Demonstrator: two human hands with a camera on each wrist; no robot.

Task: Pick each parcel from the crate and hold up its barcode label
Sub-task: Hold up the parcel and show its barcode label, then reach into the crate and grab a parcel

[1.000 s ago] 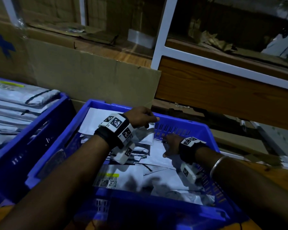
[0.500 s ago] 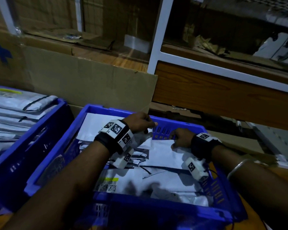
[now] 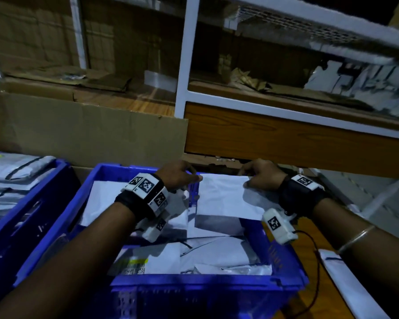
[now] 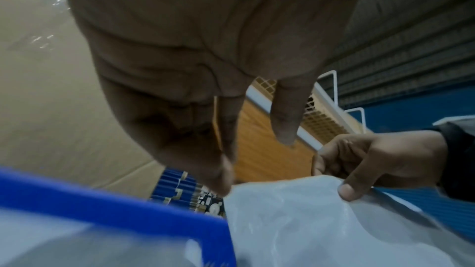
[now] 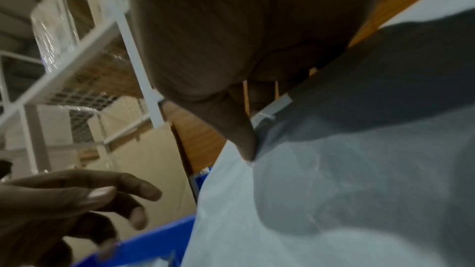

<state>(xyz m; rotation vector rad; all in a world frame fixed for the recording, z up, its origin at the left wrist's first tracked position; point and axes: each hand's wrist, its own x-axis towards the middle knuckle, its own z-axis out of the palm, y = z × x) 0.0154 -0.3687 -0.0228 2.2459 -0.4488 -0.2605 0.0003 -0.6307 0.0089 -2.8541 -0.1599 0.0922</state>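
A blue crate (image 3: 194,280) in front of me holds several white plastic parcels. One white parcel (image 3: 221,196) is raised at the crate's far end, plain side toward me. My right hand (image 3: 247,178) pinches its upper right edge between thumb and curled fingers; the left wrist view shows that right hand (image 4: 372,161) pinching the parcel (image 4: 308,220). My left hand (image 3: 194,178) hovers at the upper left corner with straight fingers. One fingertip (image 4: 225,186) touches that corner. In the right wrist view the left hand (image 5: 115,200) is spread and holds nothing beside the parcel (image 5: 334,190).
A parcel with a yellow-striped barcode label (image 3: 136,265) lies face up at the crate's near left. A second blue crate (image 3: 21,203) stacked with parcels stands to the left. Cardboard (image 3: 90,130) and a white rack with a wooden board (image 3: 286,139) stand behind. Another parcel (image 3: 346,284) lies on the table at right.
My right hand moved from the parcels inside the crate to the far edge and lifted a white parcel. My left hand moved slightly forward to the parcel's other corner.
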